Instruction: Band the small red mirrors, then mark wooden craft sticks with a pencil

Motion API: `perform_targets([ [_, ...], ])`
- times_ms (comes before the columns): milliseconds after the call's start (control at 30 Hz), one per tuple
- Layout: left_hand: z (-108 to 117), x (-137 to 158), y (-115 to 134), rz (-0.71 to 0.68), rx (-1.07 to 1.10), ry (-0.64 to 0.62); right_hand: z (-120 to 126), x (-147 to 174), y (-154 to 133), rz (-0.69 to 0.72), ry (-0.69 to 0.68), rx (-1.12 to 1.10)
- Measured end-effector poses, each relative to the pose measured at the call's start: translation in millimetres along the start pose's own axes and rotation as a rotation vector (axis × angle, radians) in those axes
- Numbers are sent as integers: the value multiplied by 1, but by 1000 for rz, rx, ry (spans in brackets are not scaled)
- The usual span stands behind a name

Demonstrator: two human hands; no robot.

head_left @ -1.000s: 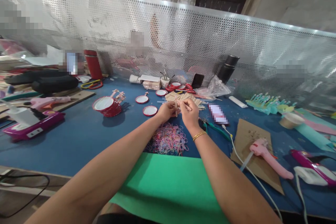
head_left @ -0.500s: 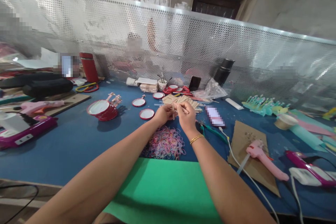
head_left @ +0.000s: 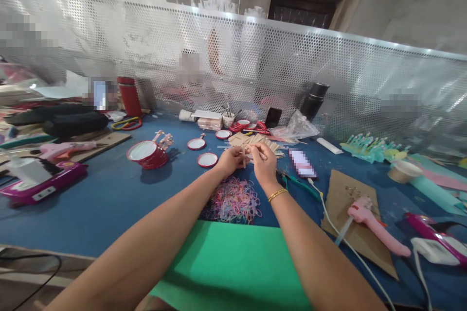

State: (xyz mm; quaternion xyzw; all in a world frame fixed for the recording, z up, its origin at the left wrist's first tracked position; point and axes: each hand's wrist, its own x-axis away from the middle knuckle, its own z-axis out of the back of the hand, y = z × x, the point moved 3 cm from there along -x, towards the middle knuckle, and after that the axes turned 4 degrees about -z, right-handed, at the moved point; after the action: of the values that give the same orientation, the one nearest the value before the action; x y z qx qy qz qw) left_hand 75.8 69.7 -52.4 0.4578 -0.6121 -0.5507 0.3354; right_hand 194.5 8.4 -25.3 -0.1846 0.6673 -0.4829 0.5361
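Note:
My left hand [head_left: 230, 162] is closed on small pale wooden sticks [head_left: 244, 156], one of them standing nearly upright between the fingers. Its partner, my right hand [head_left: 265, 159], pinches at the same sticks from the right; the fingertips hide exactly how they meet. Just beyond both hands lies a loose pile of flat wooden sticks [head_left: 255, 139]. Nearer to me, below the hands, is a heap of small coloured rubber bands [head_left: 235, 200]. A green sheet [head_left: 233, 262] covers the table edge in front of me.
Red-rimmed white discs stand in a stack [head_left: 148, 154] on the left, with a single disc [head_left: 207, 159] beside my left hand. Right of my hands lie pliers [head_left: 301, 185], a phone [head_left: 302, 163], a white cable, and a pink glue gun [head_left: 379, 228] on cardboard [head_left: 337, 199]. A perforated metal screen [head_left: 233, 68] stands behind.
My right fingers have shifted slightly against the sticks, and the stick they held slanting no longer shows there. The whole view has moved a little; the table items stay put.

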Motion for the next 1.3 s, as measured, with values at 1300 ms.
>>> perform_targets([
  [1300,-5,7,9,33,-10,22,2,1,-2,25,-9,44],
])
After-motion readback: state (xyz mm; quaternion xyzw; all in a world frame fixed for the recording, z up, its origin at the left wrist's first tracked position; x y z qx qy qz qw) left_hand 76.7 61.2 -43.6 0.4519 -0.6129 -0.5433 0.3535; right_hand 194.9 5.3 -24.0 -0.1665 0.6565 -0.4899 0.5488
